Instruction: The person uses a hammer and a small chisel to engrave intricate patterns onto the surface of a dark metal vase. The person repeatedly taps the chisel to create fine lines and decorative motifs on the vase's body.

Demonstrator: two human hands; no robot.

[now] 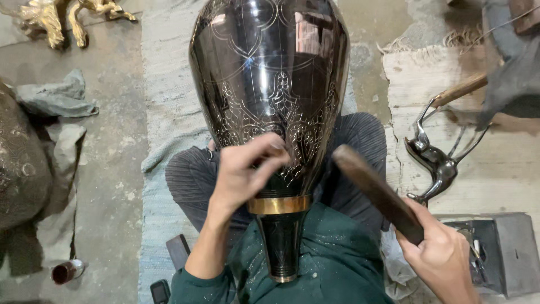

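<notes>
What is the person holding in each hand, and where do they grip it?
The right hand grips a wooden mallet at its lower end. The left hand pinches something small against the engraved dark vase; it is too hidden to identify.

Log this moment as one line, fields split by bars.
left hand: fingertips pinched against engraved black vase | right hand: grips wooden mallet, raised beside vase | vase: lying across lap
</notes>
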